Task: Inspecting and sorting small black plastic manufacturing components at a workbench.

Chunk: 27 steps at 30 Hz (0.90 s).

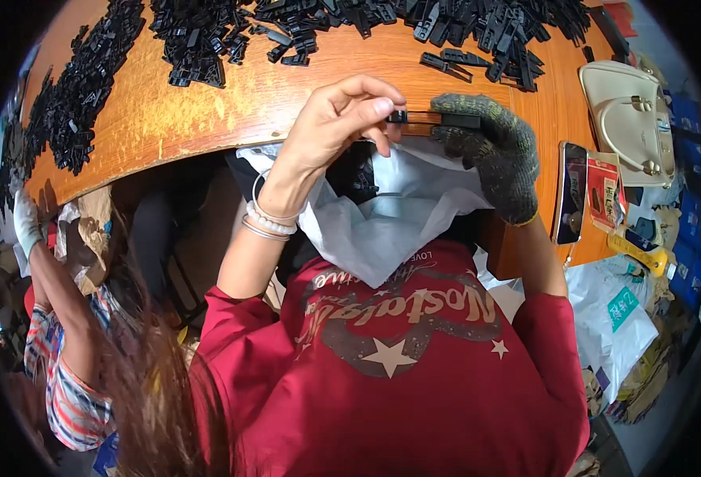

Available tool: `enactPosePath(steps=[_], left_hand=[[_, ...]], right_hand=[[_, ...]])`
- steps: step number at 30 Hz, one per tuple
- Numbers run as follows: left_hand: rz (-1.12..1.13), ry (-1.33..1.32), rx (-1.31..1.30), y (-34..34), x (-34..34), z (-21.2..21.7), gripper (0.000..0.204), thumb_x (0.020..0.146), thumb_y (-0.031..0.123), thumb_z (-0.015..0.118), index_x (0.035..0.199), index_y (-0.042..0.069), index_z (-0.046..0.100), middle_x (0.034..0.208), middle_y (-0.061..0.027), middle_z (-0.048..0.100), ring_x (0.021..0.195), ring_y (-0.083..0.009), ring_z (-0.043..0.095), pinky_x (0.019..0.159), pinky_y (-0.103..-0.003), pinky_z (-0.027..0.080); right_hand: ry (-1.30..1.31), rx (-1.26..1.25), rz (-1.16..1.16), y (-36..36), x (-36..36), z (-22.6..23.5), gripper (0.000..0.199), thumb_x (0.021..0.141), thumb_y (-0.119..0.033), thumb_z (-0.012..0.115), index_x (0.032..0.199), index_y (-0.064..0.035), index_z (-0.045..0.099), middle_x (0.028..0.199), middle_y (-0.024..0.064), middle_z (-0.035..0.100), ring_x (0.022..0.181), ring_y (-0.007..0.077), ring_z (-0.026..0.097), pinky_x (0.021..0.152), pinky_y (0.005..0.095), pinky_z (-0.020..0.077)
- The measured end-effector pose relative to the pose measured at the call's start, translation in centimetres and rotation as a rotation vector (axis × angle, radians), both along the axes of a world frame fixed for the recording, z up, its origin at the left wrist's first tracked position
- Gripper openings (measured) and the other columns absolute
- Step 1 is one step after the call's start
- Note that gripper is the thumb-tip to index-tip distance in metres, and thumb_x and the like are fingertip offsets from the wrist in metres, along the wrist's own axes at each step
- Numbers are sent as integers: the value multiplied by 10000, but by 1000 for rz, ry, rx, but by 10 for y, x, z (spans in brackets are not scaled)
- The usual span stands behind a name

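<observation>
The wooden worktop [176, 119] carries heaps of black plastic parts [478, 32] along its far edge. Over its near edge the bare left hand [338, 119] and gloved right hand [493, 155] each pinch one end of a slim black plastic piece [434, 119]; its long axis runs left to right between them, equally near both.

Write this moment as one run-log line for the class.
left hand: bare, pinching black plastic part | right hand: gloved, gripping same part | below: white bag | table: black part piles

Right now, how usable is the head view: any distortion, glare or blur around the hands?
Head view: strong fisheye, the table edge bows and corners go black; left hand, gloved right hand and the black part are sharp; mild sheen on the wood.
</observation>
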<state>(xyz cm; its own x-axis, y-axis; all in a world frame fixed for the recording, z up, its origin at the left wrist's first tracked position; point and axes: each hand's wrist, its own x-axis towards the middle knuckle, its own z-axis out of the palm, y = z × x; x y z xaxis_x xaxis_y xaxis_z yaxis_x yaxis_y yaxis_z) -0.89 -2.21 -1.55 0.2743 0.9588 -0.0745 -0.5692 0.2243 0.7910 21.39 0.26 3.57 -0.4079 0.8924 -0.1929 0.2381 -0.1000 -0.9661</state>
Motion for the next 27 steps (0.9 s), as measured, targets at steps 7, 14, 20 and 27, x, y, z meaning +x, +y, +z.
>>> enactPosePath(steps=[7, 14, 20, 27], left_hand=[[35, 91, -91, -1, 17, 3, 179, 891, 122, 664, 951, -35, 603, 677, -37, 608, 416, -75, 517, 366, -186, 380], [85, 172, -104, -3, 28, 7, 167, 860, 96, 702, 892, -19, 584, 670, -27, 596, 414, -39, 454, 364, -177, 279], [-17, 571, 67, 16, 29, 14, 260, 812, 198, 763, 876, -8, 618, 613, 20, 537, 465, -38, 449, 444, -193, 362], [330, 1329, 769, 72, 35, -14, 255, 794, 154, 700, 995, 10, 637, 943, -185, 566, 826, -348, 594, 726, -405, 489]], right_hand=[[55, 64, 77, -5, -6, -3, 262, 849, 36, 611, 1109, 17, 642, 979, 67, 663, 815, 122, 628, 746, 254, 523], [135, -11, 14, -10, -8, -8, 247, 866, -18, 611, 1108, 1, 653, 925, 63, 686, 788, 106, 639, 661, 227, 512], [87, -143, 67, -11, 7, -1, 279, 873, -51, 614, 1148, -20, 643, 952, 61, 698, 789, 119, 659, 645, 229, 523], [-59, -167, 338, -17, 19, 4, 349, 859, -93, 638, 1207, -76, 627, 848, 4, 652, 707, 64, 601, 556, 202, 481]])
